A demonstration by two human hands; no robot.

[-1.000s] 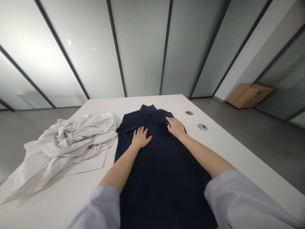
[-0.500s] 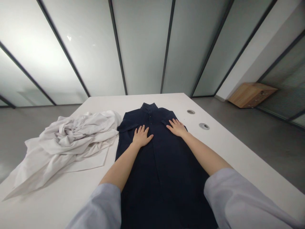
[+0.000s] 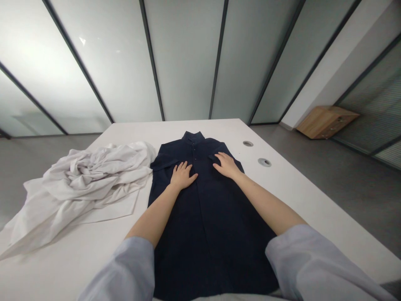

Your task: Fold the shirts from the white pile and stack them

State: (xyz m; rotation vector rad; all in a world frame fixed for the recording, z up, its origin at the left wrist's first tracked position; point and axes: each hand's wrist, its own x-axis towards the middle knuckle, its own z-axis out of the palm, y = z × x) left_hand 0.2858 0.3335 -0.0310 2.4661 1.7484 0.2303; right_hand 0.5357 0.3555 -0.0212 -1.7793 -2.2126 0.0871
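Observation:
A dark navy shirt [image 3: 209, 217] lies front side up on the white table, its stand collar at the far end and its sleeves folded in over the chest. Flat on the left side of its chest, by the end of the left sleeve, rests my left hand [image 3: 182, 175] with fingers spread. My right hand [image 3: 226, 165] lies on the right side of the chest at the other sleeve, fingers stretched out and a little bent. Neither hand grips the cloth. Part of the right sleeve is hidden under my right hand.
A crumpled heap of white cloth [image 3: 94, 175] lies left of the shirt and touches its left sleeve. Two round cable holes, a far grommet [image 3: 248, 143] and a near grommet [image 3: 265, 162], sit in the white table [image 3: 313, 217]. A wooden cabinet [image 3: 324, 121] stands on the floor at right.
My right hand's fingers have drawn closer together and its outer edge has tipped slightly. My left hand stays on the chest. The whole view has shifted a little.

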